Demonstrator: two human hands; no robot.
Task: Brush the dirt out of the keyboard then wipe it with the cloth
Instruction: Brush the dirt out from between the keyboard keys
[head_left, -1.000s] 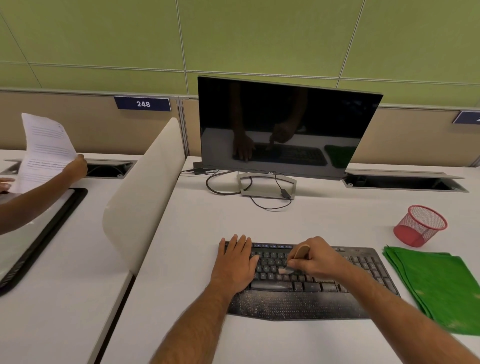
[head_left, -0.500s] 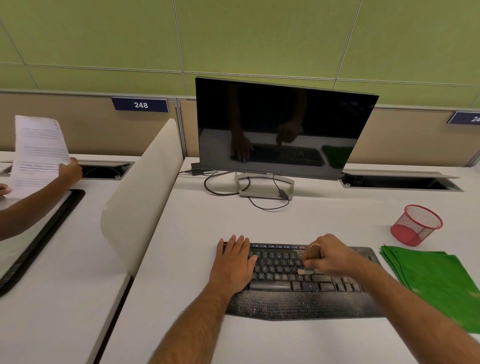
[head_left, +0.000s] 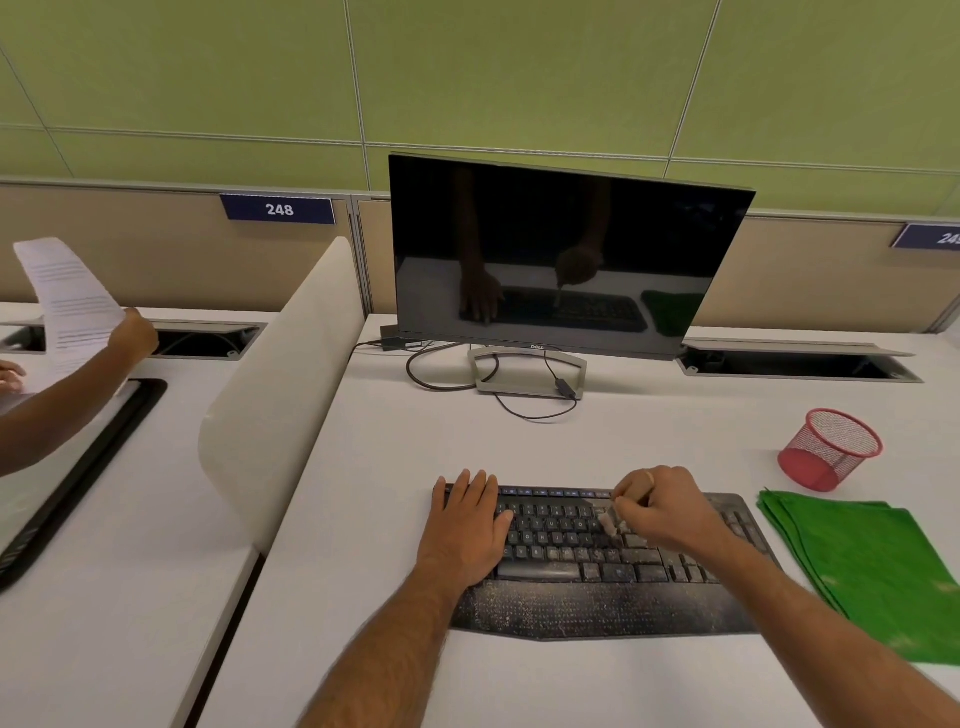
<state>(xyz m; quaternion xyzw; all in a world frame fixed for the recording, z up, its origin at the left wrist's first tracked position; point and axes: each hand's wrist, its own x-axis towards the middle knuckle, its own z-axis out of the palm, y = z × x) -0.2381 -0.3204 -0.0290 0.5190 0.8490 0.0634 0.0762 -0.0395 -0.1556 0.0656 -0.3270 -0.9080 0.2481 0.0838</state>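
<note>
A black keyboard (head_left: 582, 608) with a dusty palm rest lies on the white desk in front of me. My left hand (head_left: 467, 530) lies flat on its left end, fingers straight. My right hand (head_left: 665, 512) grips a small wooden-handled brush (head_left: 609, 521) whose pale bristles touch the keys at the upper right of the main key block. A folded green cloth (head_left: 872, 566) lies on the desk just right of the keyboard.
A dark monitor (head_left: 561, 254) on a stand with loose cables stands behind the keyboard. A red mesh cup (head_left: 828, 449) sits at the right. A white divider (head_left: 280, 384) bounds the desk's left side; beyond it another person's hand (head_left: 136, 335) holds a paper.
My right hand has carried the brush rightward and then up along the keys. My left hand has stayed put. The other person's paper has shifted.
</note>
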